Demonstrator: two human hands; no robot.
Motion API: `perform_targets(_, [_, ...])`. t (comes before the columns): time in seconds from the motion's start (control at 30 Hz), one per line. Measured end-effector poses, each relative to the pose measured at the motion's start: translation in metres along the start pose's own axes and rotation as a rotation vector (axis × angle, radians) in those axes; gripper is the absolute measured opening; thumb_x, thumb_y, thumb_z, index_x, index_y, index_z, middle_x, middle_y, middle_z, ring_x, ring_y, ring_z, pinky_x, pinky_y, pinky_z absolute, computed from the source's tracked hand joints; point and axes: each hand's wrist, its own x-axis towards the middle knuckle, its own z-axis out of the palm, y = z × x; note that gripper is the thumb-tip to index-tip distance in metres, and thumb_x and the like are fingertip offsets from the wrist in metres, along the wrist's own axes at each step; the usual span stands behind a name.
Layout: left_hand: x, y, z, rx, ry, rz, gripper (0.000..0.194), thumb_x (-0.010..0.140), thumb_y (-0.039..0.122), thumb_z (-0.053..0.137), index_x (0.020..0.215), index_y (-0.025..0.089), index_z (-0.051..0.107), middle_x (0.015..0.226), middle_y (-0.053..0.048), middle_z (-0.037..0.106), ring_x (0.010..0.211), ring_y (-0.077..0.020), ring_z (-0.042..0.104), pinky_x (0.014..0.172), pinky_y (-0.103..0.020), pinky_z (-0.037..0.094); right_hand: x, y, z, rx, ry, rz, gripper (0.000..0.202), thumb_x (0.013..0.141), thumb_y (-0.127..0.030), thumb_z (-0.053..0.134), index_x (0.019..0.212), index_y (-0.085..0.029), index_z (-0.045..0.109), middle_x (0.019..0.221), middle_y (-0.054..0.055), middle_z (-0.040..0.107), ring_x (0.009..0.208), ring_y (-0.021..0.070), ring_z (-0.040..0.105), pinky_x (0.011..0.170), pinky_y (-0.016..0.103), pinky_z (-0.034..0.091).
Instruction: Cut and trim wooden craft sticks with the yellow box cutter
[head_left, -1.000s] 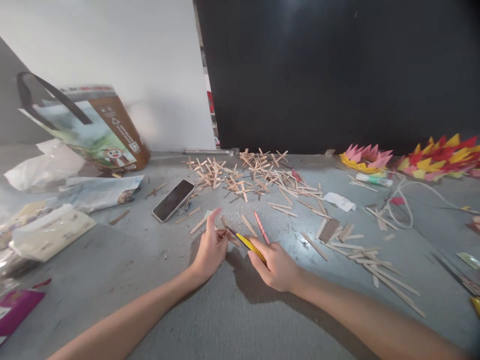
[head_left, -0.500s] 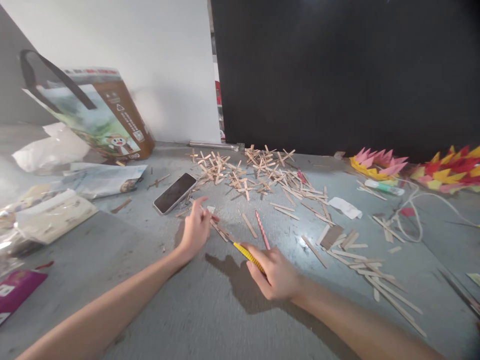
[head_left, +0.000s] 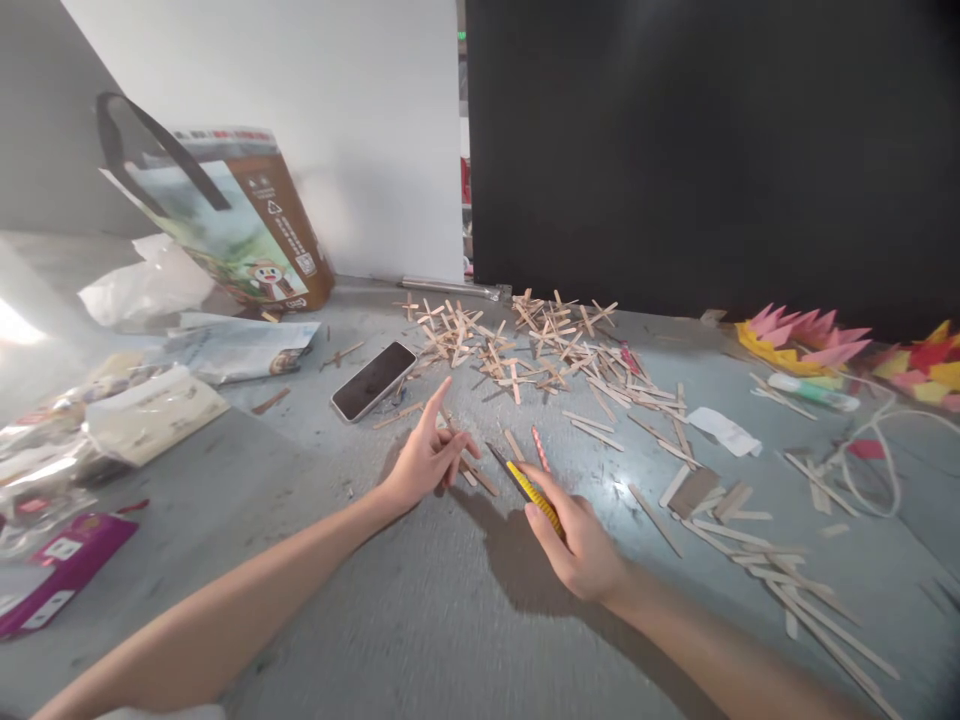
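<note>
My right hand (head_left: 581, 550) is wrapped round a yellow utility knife (head_left: 534, 497), its dark blade pointing up and to the left. My left hand (head_left: 427, 460) has its index finger stretched forward and the other fingers loosely bent, with no grip on anything visible. Beside and partly under those fingers lie a few thin wooden craft sticks (head_left: 478, 478) on the grey table. The knife's tip sits to the right of them, apart. Just beyond the knife is a pink-and-white patterned pen-like stick (head_left: 540, 450), partly hidden by my right hand.
A pile of crossed craft sticks (head_left: 517, 350) spreads along the back, with loose sticks (head_left: 757, 560) at right. A phone (head_left: 373, 381) lies left of the pile. Further left are a carrier bag (head_left: 225, 230) and plastic packets (head_left: 150, 415). A paper crown (head_left: 802, 340) and white cord (head_left: 892, 470) lie right.
The view has turned slightly left. The knife's blade has come away from the sticks near my left hand. My left index finger now points out straighter.
</note>
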Motion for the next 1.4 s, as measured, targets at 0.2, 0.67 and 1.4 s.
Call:
perform_targets(0.2, [0.000,-0.006,-0.001,-0.007,0.000,-0.006,0.105,0.106,0.043,0.065,0.175,0.031,-0.014,0.085,-0.002,0.077,0.039,-0.0037,0.050,0.042,-0.014,0.041,0.001,0.005,0.002,0.005,-0.038,-0.050,0.057,0.116,-0.037,0.038,0.169,-0.017,0.036,0.057,-0.009,0.037,0.046,0.0144,0.038,0.052,0.031,0.028])
perform_targets(0.67, [0.003,-0.014,-0.002,0.006,0.045,-0.043,0.107,0.105,0.049,0.062,0.173,0.019,-0.017,0.073,-0.001,0.074,0.036,-0.0057,0.045,0.040,-0.015,0.037,0.002,0.011,0.005,-0.079,-0.043,-0.197,0.053,0.114,-0.028,0.039,0.166,-0.021,0.042,0.059,-0.010,0.035,0.050,0.0139,0.039,0.057,0.031,0.031])
perform_targets(1.4, [0.018,-0.011,-0.005,0.114,0.293,-0.061,0.037,0.097,0.060,0.061,0.094,0.025,0.049,0.051,0.012,0.040,0.040,-0.0089,0.032,0.043,-0.020,0.025,0.002,0.010,0.007,-0.054,0.160,-0.139,0.058,0.117,-0.044,0.034,0.167,-0.018,0.045,0.058,-0.007,0.043,0.046,0.0161,0.039,0.054,0.031,0.034])
